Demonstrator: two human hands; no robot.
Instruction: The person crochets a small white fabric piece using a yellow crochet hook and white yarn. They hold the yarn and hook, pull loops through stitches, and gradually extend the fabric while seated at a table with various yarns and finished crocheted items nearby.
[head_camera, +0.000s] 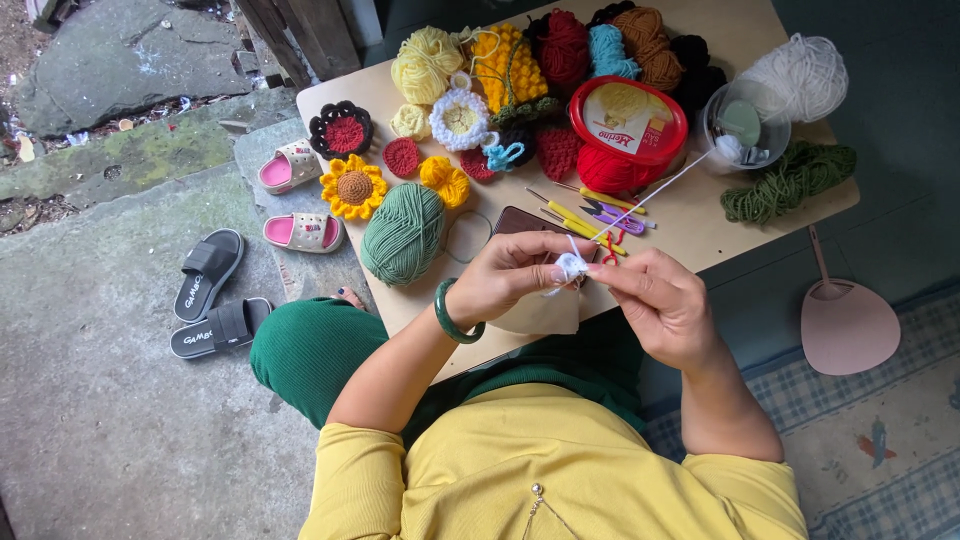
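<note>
yellow shirt (560, 470) fills the bottom of my view, with my green trousers (320, 350) just past it over the grey floor. both my hands meet above the near edge of the small table (700, 220). my left hand (505, 280), with a green bangle (450, 315) on its wrist, pinches a small white crochet piece (571, 266) between thumb and fingers. my right hand (660, 305) is closed on the same piece from the other side, fingertips touching it; i cannot tell whether a hook is in that hand. a white strand (660, 188) runs from the piece up across the table toward a clear plastic cup (742, 125), beside a loose heap of white yarn (800, 75).

just beyond my hands lie yellow crochet hooks (575, 220) and purple scissors (612, 215). to the left of them sits a green ball of yarn (403, 233), next to a crocheted sunflower (353, 188). a red tub (628, 120) stands further back over a red ball of yarn, and a tangle of dark green yarn (790, 180) lies at the right edge. more coloured balls crowd the far side. on the floor to the left are pink sandals (300, 200) and black slippers (210, 295); a pink fan (845, 320) lies to the right.
</note>
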